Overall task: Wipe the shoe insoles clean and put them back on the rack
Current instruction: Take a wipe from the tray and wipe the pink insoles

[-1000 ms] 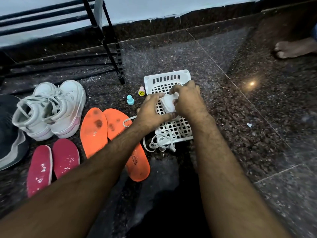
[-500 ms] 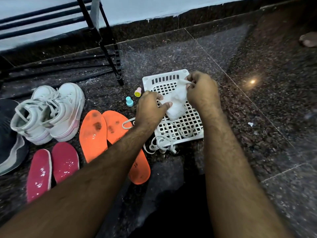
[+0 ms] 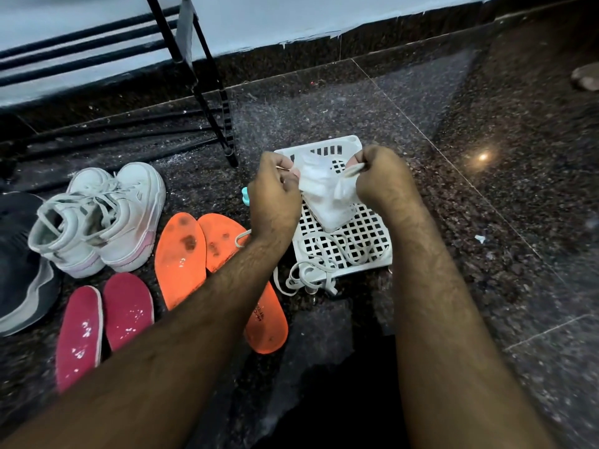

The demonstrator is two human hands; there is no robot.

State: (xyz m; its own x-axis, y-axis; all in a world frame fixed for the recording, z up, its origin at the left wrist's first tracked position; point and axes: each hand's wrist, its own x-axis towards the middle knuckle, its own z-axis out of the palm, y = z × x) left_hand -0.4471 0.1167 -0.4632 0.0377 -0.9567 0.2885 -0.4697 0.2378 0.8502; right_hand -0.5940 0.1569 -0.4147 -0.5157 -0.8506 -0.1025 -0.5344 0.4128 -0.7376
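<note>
Centre frame, left hand [image 3: 275,192] and right hand [image 3: 382,181] pinching one crumpled white cloth wipe [image 3: 324,192]; lower left, two orange foam insoles [image 3: 181,254], two magenta insoles [image 3: 128,307].

Home, likely an entryway or corridor corner. Dark speckled granite floor [image 3: 486,222] with tile seams and matching skirting under a pale painted wall [image 3: 291,14]. Black metal shoe rack [image 3: 201,89] against the wall. Sneakers [image 3: 103,218], loose insoles [image 3: 181,257] and a white plastic basket [image 3: 372,254] lie on the floor. Bare foot [image 3: 585,77] at far right edge.
</note>
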